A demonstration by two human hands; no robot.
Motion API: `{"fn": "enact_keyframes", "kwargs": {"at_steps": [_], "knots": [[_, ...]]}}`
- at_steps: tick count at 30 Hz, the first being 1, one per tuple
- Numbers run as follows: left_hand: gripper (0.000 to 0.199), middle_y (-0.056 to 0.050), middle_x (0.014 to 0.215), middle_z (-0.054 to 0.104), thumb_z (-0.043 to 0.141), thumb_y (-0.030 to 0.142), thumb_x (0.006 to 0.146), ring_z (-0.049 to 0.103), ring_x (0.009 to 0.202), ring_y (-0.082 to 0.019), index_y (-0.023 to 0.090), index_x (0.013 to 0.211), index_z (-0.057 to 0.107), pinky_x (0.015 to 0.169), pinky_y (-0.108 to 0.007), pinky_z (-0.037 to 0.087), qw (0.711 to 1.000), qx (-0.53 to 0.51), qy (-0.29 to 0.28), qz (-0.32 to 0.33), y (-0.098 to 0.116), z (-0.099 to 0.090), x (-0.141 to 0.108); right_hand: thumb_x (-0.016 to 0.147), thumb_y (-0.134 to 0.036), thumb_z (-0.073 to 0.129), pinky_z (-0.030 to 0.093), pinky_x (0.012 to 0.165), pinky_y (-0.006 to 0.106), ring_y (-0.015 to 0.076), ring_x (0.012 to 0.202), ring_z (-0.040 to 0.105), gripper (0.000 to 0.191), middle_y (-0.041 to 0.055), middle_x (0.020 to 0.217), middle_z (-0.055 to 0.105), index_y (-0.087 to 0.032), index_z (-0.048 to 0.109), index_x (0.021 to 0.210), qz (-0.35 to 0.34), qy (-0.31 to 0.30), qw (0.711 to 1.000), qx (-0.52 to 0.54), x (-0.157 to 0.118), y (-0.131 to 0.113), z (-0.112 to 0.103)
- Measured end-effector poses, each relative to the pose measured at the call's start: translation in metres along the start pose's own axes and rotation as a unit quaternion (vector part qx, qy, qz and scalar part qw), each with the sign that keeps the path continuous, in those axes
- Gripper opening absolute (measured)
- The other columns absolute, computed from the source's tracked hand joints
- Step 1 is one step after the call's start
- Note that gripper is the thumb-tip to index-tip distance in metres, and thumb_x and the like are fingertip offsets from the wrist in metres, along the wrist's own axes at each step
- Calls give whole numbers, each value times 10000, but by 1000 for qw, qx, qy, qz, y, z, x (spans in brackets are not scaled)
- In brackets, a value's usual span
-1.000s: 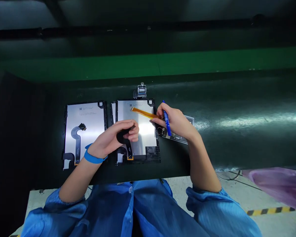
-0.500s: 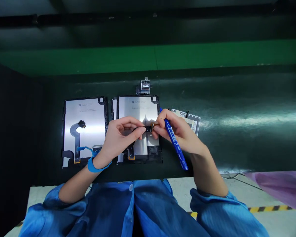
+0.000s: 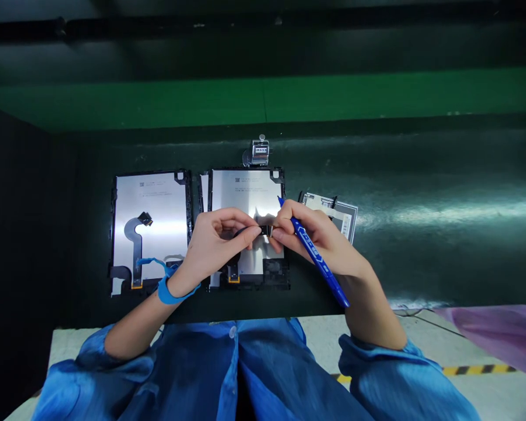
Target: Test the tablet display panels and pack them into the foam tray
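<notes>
Nearest, a smooth blue plastic pen [image 3: 314,252] slants across the right hand [image 3: 316,233], its pointed tip away from the body. That hand and the left hand [image 3: 221,237] pinch a small dark connector [image 3: 265,230] over the right-hand screen panel [image 3: 248,202], the connector's long axis running left to right. Both panels are flat, silvery and dark-edged; the left panel [image 3: 151,199] bears a hooked ribbon [image 3: 137,251]. Beyond sits a shiny metal counter [image 3: 260,151].

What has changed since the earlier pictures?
The left hand and right hand came together at the black cable's end. The pen, still in the right hand, swung its rear end down and right. The orange strip can no longer be made out. The left panel, right panel and counter stayed put.
</notes>
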State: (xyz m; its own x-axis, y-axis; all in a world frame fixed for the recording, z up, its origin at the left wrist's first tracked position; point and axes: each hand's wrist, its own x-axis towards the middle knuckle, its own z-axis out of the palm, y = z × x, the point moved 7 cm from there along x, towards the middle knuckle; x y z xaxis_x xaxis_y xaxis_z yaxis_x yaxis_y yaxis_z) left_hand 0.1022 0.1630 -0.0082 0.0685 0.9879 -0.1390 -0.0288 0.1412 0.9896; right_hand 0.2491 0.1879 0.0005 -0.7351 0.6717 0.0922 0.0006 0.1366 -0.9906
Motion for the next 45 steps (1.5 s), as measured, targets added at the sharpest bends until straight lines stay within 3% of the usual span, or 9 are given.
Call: {"fn": "enact_keyframes", "kwargs": {"at_steps": [7, 11, 16, 37, 45], "knots": [[53, 30, 585, 654, 741, 104, 802, 587, 525, -55, 156, 814, 738, 530, -125, 469, 993, -77, -79, -38, -10, 8, 0, 1006, -197, 557, 398, 576, 218, 94, 635, 547, 207, -37, 717, 617, -209, 409, 862, -12, -37, 998, -50, 1, -2, 3], [27, 25, 580, 646, 736, 135, 833, 571, 519, -46, 150, 812, 743, 524, -116, 453, 993, -95, -55, -53, -15, 3, 1, 1009, -209, 557, 385, 572, 226, 100, 634, 546, 224, -35, 705, 618, -211, 404, 844, -12, -25, 998, -50, 0, -2, 1], [67, 24, 576, 648, 772, 90, 765, 578, 522, -52, 136, 801, 739, 522, -118, 455, 994, -83, -47, -58, -14, 4, 1, 1016, -224, 554, 400, 598, 237, 110, 659, 570, 229, -25, 719, 630, -210, 400, 846, -6, -31, 999, -41, -1, 0, 1], [58, -4, 597, 660, 735, 202, 770, 613, 526, -103, 145, 772, 725, 525, -199, 480, 1000, 27, 0, -1, -10, 0, 1, 1025, -268, 572, 387, 590, 230, 105, 649, 554, 247, -23, 720, 636, -208, 401, 857, 7, -34, 999, -26, 0, 2, 2], [76, -9, 574, 632, 693, 208, 787, 563, 504, -101, 145, 759, 723, 496, -211, 424, 996, 72, -51, -19, -11, 3, 0, 1028, -305, 564, 366, 573, 232, 110, 638, 546, 268, -19, 694, 623, -208, 395, 844, 8, -55, 997, -44, 1, 2, 3]]}}
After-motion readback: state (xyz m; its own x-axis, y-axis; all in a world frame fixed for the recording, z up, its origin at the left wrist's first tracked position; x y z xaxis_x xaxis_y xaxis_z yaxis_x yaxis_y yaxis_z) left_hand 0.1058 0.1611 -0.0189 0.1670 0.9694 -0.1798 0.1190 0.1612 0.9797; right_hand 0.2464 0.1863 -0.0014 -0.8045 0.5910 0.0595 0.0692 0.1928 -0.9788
